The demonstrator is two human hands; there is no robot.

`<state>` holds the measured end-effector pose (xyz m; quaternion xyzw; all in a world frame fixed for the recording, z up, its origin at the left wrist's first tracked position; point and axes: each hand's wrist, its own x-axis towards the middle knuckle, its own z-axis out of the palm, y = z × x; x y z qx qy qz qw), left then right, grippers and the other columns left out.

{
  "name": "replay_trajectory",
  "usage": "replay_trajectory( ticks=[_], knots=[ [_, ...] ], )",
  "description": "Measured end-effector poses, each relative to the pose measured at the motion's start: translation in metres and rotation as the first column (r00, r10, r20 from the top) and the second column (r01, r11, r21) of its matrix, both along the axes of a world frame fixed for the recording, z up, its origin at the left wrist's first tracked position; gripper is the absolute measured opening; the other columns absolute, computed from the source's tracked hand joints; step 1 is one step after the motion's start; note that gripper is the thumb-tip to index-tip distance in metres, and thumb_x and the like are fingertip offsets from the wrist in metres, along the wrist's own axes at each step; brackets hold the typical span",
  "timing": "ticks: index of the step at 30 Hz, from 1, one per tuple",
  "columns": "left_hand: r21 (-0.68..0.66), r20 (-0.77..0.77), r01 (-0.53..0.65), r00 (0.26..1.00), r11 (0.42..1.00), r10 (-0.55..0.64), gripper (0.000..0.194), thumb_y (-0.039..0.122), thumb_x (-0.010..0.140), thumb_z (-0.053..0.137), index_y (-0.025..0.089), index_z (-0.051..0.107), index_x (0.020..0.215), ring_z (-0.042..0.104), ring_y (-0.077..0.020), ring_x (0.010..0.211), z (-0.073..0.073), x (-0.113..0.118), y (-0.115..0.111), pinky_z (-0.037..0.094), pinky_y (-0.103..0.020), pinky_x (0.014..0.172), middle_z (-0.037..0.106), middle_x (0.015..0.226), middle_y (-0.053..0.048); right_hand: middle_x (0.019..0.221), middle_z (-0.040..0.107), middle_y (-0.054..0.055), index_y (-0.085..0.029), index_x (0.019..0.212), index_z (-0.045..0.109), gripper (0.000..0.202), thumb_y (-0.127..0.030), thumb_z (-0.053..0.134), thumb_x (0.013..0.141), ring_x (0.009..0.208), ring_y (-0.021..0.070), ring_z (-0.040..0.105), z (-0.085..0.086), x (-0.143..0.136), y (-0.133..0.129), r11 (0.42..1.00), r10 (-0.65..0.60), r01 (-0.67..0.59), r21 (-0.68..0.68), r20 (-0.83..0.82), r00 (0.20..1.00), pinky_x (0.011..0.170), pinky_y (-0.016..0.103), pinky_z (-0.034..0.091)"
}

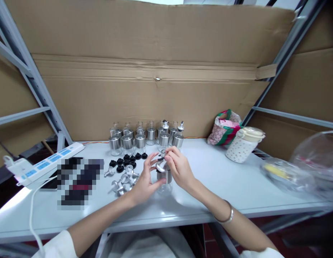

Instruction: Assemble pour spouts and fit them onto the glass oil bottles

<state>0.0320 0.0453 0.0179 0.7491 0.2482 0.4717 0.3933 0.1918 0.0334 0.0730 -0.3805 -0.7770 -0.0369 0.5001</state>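
Bottle stands upright, our left hand clasping it, likely for steadiness, while our right hand clamps its fingers on the metal top.

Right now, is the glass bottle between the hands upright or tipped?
Upright: the glass bottle shows its clear base lowest, metal sleeve above.

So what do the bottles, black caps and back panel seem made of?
Bottles: see-through, so clear glass or plastic, with metal-looking bands showing grey sheen. Black caps: probably plastic or rubber, slightly glossy. Back panel: likely cardboard, matt brown with creases.
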Motion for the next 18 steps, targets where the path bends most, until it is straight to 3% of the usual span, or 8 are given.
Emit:
replay_trajectory(
  ticks=[5, 10, 15, 18],
  knots=[
    [0.099, 0.006, -0.018, 1.000, 0.995, 0.018, 0.064, 0.030, 0.087, 0.062, 0.033, 0.025, 0.139, 0.045, -0.0243, 0.129, -0.005, -0.003, 0.003, 0.039, -0.044, 0.108, 0.036, 0.145, -0.010, 0.083, 0.058, 0.006, -0.020, 0.073, 0.049, 0.033, -0.030, 0.031, 0.099, 0.069, 0.0140, 0.056, -0.002, -0.004, -0.007, 0.998, 0.061, -0.062, 0.029, 0.047, 0.997, 0.062, 0.026, 0.047],
    [0.231, 0.010, -0.064, 0.998, 0.971, 0.064, 0.045, 0.028, 0.090, 0.055, 0.028, 0.038, 0.131, 0.052, -0.0203, 0.119, -0.003, -0.006, 0.004, 0.043, -0.039, 0.103, 0.050, 0.129, -0.008, 0.091, 0.062, 0.007, -0.020, 0.080, 0.056, 0.028, -0.030, 0.038, 0.098, 0.076, 0.0143, 0.061, 0.009, 0.000, -0.015, 0.990, 0.139, -0.139, 0.011, -0.029, 0.990, 0.066, 0.026, 0.050],
    [0.206, 0.035, -0.109, 0.994, 0.972, 0.104, 0.033, 0.029, 0.093, 0.050, 0.026, 0.043, 0.125, 0.056, -0.0182, 0.112, -0.002, -0.005, 0.005, 0.045, -0.038, 0.100, 0.055, 0.122, -0.008, 0.085, 0.065, 0.006, -0.020, 0.075, 0.057, 0.031, -0.033, 0.040, 0.097, 0.059, 0.0115, 0.058, 0.024, 0.004, -0.011, 0.995, 0.093, -0.099, -0.017, -0.231, 0.968, 0.053, 0.026, 0.048],
    [0.164, 0.048, -0.095, 0.995, 0.982, 0.088, 0.035, 0.030, 0.092, 0.053, 0.025, 0.043, 0.124, 0.059, -0.0185, 0.108, -0.003, -0.005, 0.005, 0.047, -0.038, 0.097, 0.057, 0.119, -0.008, 0.079, 0.064, 0.006, -0.020, 0.069, 0.056, 0.033, -0.034, 0.042, 0.096, 0.062, 0.0128, 0.059, 0.030, 0.004, -0.007, 0.997, 0.071, -0.074, -0.005, -0.228, 0.971, 0.055, 0.026, 0.047]
  ],
)
